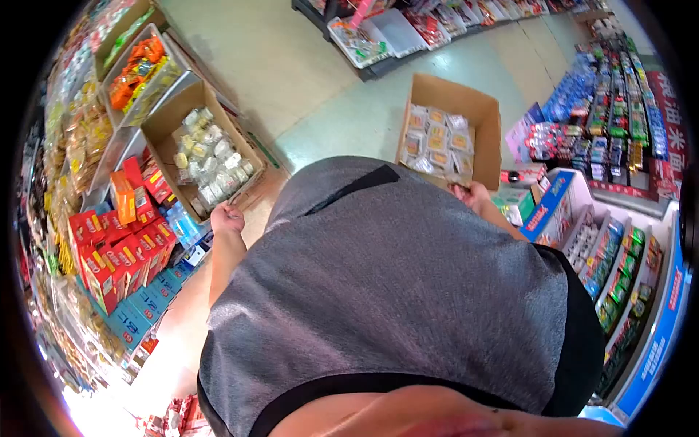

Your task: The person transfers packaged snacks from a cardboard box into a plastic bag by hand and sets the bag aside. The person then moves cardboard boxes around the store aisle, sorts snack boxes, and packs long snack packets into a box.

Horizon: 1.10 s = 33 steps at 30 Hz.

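Note:
My left hand (227, 218) is closed beside the near corner of an open cardboard box (172, 125) on the left, which holds small clear-wrapped packets (215, 154). Whether its fingers hold anything is hidden. My right hand (472, 195) is closed at the near edge of a second cardboard box (489, 120). That box contains flat clear packets with yellow labels (438, 138). The fingers are pressed together there, and what lies between them is too small to make out.
Red cartons (127, 258) and a bin of orange packets (145, 73) stand at the left. White trays of goods (397, 33) line the far side. At the right are a blue-edged display stand (550, 207) and shelves of bottles (615, 109).

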Available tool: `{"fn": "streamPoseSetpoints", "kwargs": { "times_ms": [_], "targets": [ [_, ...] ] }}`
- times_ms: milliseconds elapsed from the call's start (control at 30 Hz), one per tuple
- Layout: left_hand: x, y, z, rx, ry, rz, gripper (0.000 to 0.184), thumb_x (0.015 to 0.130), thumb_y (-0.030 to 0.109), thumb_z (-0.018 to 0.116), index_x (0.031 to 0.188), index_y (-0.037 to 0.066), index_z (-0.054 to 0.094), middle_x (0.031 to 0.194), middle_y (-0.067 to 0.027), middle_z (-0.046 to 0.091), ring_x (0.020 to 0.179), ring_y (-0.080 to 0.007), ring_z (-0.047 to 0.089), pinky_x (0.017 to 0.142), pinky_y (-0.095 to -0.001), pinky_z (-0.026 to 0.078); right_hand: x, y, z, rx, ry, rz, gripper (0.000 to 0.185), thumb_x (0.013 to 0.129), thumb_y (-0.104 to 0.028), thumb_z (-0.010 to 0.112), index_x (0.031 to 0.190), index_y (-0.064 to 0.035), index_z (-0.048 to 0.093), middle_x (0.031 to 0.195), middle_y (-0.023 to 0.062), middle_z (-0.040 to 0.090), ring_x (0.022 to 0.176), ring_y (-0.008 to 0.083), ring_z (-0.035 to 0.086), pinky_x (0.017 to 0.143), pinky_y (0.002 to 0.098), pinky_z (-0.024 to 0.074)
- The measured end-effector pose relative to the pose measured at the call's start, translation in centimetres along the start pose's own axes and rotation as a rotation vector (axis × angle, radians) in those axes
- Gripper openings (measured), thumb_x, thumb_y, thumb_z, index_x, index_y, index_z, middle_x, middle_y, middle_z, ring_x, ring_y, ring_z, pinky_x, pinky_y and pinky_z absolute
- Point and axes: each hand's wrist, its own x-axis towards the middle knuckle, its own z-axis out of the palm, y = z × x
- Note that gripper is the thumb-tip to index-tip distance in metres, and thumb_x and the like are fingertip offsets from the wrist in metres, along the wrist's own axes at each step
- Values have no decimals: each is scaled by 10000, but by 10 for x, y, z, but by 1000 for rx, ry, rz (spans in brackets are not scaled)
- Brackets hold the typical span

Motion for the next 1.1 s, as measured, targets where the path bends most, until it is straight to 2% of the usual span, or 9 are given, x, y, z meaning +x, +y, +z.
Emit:
{"fn": "streamPoseSetpoints", "kwargs": {
  "times_ms": [100,200,367,567,633,700,900,967,1100],
  "targets": [
    [19,12,-5,-2,39,-5,46,933,137,463,894,113,470,580,28,430,480,-74,455,380,-200,357,-24,-8,12,-35,-42,-80,324,984,-132,351,1212,61,476,1074,228,642,874,392,677,634,336,625],
    [16,22,-7,69,17,38,109,950,178,481,1015,94,456,960,-119,659,488,-61,462,379,-182,363,-34,-7,30,11,-7,-155,295,977,-108,379,1213,28,490,1073,202,642,878,381,679,645,336,618],
    [-22,3,-8,322,-24,81,257,982,303,501,1167,130,456,1234,-140,626,460,-58,398,365,-166,342,-33,-4,88,-110,-88,-246,287,957,-84,437,1191,75,478,1051,226,640,903,373,680,661,337,623],
    [-61,-30,-92,570,53,104,284,942,376,556,988,102,615,931,-69,687,465,-85,433,370,-245,344,-56,-9,155,-323,-257,-296,292,932,-101,482,1185,43,499,1032,185,641,886,363,679,629,330,609],
    [-40,-41,-147,999,-83,378,283,931,375,564,987,107,635,873,-62,666,461,-95,442,372,-256,344,-47,-11,159,-341,-312,-298,283,912,-110,516,1157,31,518,1033,175,636,867,337,676,612,312,598],
    [-41,-49,-192,1570,-151,1003,283,920,374,571,986,112,656,815,-54,646,456,-105,451,374,-267,344,-68,-19,177,-446,-379,-316,268,906,-117,531,1135,22,530,1024,170,635,845,315,674,614,311,594],
    [-121,-32,-151,578,244,212,320,917,390,570,1062,126,677,685,6,535,414,-79,387,383,-241,295,-142,-13,284,-747,-531,-495,215,879,-153,604,1081,-80,585,945,64,670,756,203,645,634,344,547],
    [-169,-17,-79,535,40,525,363,917,412,564,1095,113,664,680,17,533,411,-61,348,380,-236,264,-174,-6,321,-819,-627,-537,189,873,-141,606,1042,-56,599,935,94,662,767,236,639,660,377,551],
    [-255,-3,47,604,-234,605,466,942,471,525,1205,97,616,856,0,621,481,-45,339,421,-196,272,-241,26,364,-878,-763,-588,233,860,-136,622,1075,-48,609,933,102,688,742,227,667,585,356,559]
  ]
}}
